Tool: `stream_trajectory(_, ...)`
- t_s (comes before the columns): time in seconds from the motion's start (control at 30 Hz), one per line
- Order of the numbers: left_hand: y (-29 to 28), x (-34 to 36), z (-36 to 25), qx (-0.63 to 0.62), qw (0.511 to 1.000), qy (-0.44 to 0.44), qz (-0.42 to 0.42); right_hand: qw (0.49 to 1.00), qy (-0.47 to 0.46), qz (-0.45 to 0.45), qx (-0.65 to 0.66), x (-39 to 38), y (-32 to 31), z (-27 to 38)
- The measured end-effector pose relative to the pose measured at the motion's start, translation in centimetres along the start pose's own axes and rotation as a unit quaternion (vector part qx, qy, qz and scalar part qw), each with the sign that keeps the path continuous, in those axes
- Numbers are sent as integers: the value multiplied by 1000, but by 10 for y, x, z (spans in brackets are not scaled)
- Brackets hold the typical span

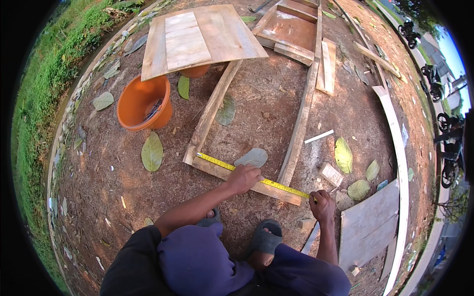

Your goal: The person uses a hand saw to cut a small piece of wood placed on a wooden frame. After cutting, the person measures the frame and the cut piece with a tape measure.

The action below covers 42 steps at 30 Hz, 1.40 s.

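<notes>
A yellow tape measure [285,187] is stretched along the short end board [212,170] of a wooden frame lying on the ground. Its far end rests near the frame's left corner. My left hand [243,178] is closed over the blade around the middle of that board, knuckles up, hiding a stretch of it. Past the board's right end, my right hand [322,204] is wrapped round the near end of the tape; the case is mostly hidden by the fingers. Two long side rails, the left rail [217,106] and the right rail [300,130], run away from the end board.
An orange bucket [133,106] with what look like nails stands at left, beside a raised plywood sheet [227,34]. To the right lie a wood block [331,174], a grey board [368,224] and a long pale strip [399,148]. My sandalled foot [266,237] is close to the frame.
</notes>
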<state>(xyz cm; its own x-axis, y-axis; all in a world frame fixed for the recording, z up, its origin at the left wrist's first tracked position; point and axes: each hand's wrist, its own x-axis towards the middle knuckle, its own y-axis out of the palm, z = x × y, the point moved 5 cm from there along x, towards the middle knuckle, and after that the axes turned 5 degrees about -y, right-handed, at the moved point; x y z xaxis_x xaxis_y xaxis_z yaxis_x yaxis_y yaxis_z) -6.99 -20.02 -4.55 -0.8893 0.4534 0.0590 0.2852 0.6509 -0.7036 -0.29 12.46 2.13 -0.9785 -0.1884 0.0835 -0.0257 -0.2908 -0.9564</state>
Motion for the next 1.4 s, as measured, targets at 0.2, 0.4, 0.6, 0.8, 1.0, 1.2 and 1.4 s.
stream_trajectory(0.2,-1,1,-3,-2,1000,-15,2,999,20,28,-5,-2,2,-2)
stream_trajectory(0.4,0,3,-2,-2,1000,-24,0,999,20,30,-11,0,-2,-2)
stream_trajectory(0.6,1,0,2,21,999,-43,9,1000,17,21,-7,4,1,-2)
stream_trajectory(0.8,0,3,-1,-1,1000,-3,-13,1000,-1,-2,-5,0,1,0)
stream_trajectory(1.0,-3,-3,0,-4,1000,-15,-21,1000,-11,8,-5,2,-1,7)
stream_trajectory(1.2,-2,2,-5,16,999,9,-35,1000,7,11,-5,-1,0,0)
stream_trajectory(1.4,-5,5,-9,12,1000,-12,-23,1000,13,17,2,1,1,-3)
